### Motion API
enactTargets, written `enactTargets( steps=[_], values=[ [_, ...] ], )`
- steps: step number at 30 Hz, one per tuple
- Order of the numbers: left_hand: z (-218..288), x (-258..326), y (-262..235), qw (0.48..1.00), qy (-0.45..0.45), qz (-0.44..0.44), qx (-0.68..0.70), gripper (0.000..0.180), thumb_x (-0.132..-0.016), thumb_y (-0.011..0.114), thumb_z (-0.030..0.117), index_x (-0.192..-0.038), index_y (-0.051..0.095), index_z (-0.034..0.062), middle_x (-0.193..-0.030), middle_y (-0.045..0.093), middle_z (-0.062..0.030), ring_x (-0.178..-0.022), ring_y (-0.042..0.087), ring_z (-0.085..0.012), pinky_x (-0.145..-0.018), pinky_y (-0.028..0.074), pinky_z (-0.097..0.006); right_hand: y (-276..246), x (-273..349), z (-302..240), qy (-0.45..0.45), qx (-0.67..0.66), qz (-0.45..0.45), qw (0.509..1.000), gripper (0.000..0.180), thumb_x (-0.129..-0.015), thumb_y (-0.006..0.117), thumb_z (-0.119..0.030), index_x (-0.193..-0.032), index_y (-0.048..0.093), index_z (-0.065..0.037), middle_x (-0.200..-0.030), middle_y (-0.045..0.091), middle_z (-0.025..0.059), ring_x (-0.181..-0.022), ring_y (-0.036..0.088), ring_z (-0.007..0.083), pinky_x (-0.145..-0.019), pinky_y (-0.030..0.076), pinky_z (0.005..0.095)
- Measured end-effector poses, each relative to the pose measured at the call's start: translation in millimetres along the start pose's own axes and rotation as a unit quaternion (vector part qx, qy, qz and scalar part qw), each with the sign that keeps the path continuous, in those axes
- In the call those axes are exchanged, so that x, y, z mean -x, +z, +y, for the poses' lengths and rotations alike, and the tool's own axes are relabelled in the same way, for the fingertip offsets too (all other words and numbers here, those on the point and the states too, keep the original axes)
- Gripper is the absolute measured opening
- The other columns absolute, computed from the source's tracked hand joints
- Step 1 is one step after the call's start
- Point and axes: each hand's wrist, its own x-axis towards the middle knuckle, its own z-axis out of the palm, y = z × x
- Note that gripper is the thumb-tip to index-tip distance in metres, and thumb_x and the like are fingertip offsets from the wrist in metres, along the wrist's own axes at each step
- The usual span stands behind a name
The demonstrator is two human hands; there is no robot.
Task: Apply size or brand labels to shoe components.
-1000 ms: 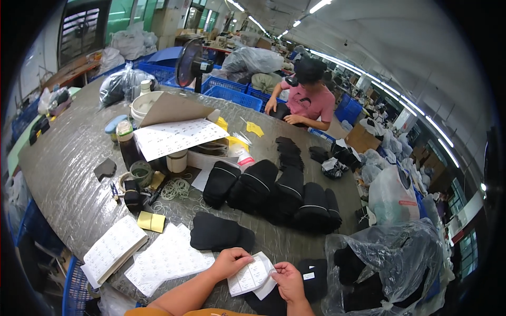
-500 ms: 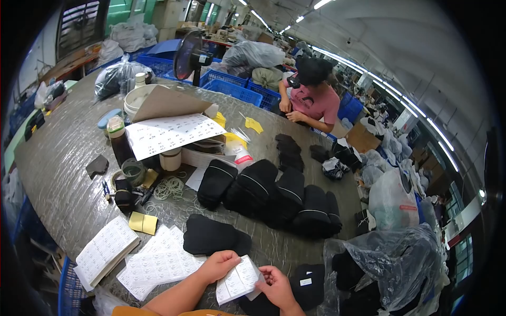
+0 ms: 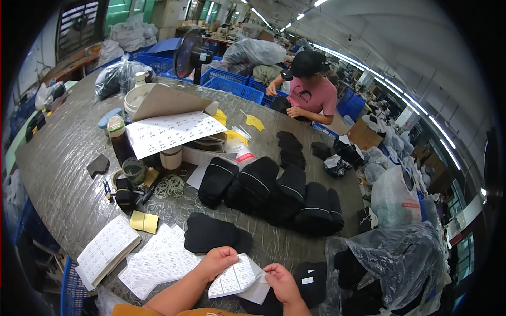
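Note:
Low in the middle, my left hand (image 3: 220, 262) pinches the upper edge of a white printed label sheet (image 3: 232, 278), its thumb on top. My right hand (image 3: 282, 283) is closed, thumb and fingertips on the edge of a thin pale paper (image 3: 258, 289) that comes out from behind the label sheet. Whether the two are joined cannot be seen. Under and beside my right hand lie dark folded pieces with small white labels (image 3: 307, 280). A black fabric bundle (image 3: 211, 234) lies just beyond my left hand. More printed sheets (image 3: 163, 263) are spread left of my left forearm.
Several banded black bundles (image 3: 253, 181) form a row across the table (image 3: 58, 152). A thick paper stack (image 3: 108, 247), yellow pad (image 3: 144, 222), dark bottle (image 3: 120, 142) and fan (image 3: 188, 55) stand left. Clear plastic (image 3: 406, 258) covers black items at right. A co-worker (image 3: 311, 95) sits across.
The pale paper has come further out from behind the label sheet as my right hand moved slightly right. The label sheet has tilted left. The co-worker's hand and head have shifted.

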Motion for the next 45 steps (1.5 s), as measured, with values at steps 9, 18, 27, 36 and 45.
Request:
enactTargets(
  steps=[9, 18, 27, 36, 45],
  values=[
    [-15.6, -9.0, 1.0, 0.986, 0.163, -0.015, -0.018, 0.009, -0.094, 0.059, 0.008, -0.088, 0.059, 0.0006, -0.112, 0.061, -0.0139, -0.102, 0.056, -0.0104, -0.085, 0.048, -0.028, 17.7, -2.4, -18.1, -0.036, 0.223, 0.005, 0.974, 0.039, -0.079, 0.076, -0.003, -0.111, 0.054, 0.000, -0.099, 0.066, 0.0072, -0.091, 0.062, 0.0116, -0.077, 0.051, 0.0246],
    [-3.2, -0.3, 0.1, 0.998, 0.028, -0.055, 0.025, 0.031, -0.082, 0.070, -0.003, -0.110, 0.056, 0.0010, -0.094, 0.068, -0.0052, -0.081, 0.063, -0.0079, -0.069, 0.050, -0.020, 8.1, -5.6, -6.4, 0.009, 0.169, -0.014, 0.985, 0.033, -0.081, 0.074, -0.001, -0.109, 0.056, 0.001, -0.089, 0.065, 0.0052, -0.079, 0.060, 0.0084, -0.070, 0.050, 0.0220],
    [3.6, 1.2, 3.8, 0.995, 0.016, -0.005, -0.097, 0.019, -0.085, 0.070, 0.003, -0.102, 0.062, -0.0015, -0.089, 0.067, -0.0050, -0.080, 0.063, -0.0089, -0.069, 0.051, -0.023, -5.7, -11.7, -15.6, 0.023, 0.005, -0.045, 0.999, 0.038, -0.073, 0.074, 0.011, -0.105, 0.056, 0.002, -0.083, 0.062, 0.0038, -0.075, 0.061, 0.0087, -0.071, 0.052, 0.0212],
    [1.0, -1.1, 1.1, 0.987, 0.075, 0.093, -0.111, 0.011, -0.089, 0.068, 0.011, -0.089, 0.061, 0.0021, -0.083, 0.065, -0.0037, -0.073, 0.059, -0.0082, -0.064, 0.049, -0.024, -16.9, -4.6, -14.5, -0.034, 0.244, 0.016, 0.969, 0.017, -0.086, 0.068, 0.000, -0.099, 0.059, -0.001, -0.085, 0.061, 0.0017, -0.078, 0.058, 0.0075, -0.073, 0.049, 0.0220],
    [-5.7, -0.3, 7.7, 0.952, 0.084, 0.060, -0.288, 0.023, -0.087, 0.071, 0.023, -0.082, 0.061, 0.0027, -0.072, 0.062, 0.0002, -0.066, 0.054, -0.0053, -0.058, 0.045, -0.024, 0.7, -13.9, -22.0, -0.053, 0.198, -0.013, 0.979, 0.013, -0.088, 0.064, -0.001, -0.100, 0.059, 0.000, -0.097, 0.061, 0.0044, -0.089, 0.059, 0.0109, -0.081, 0.048, 0.0232]
  ],
)
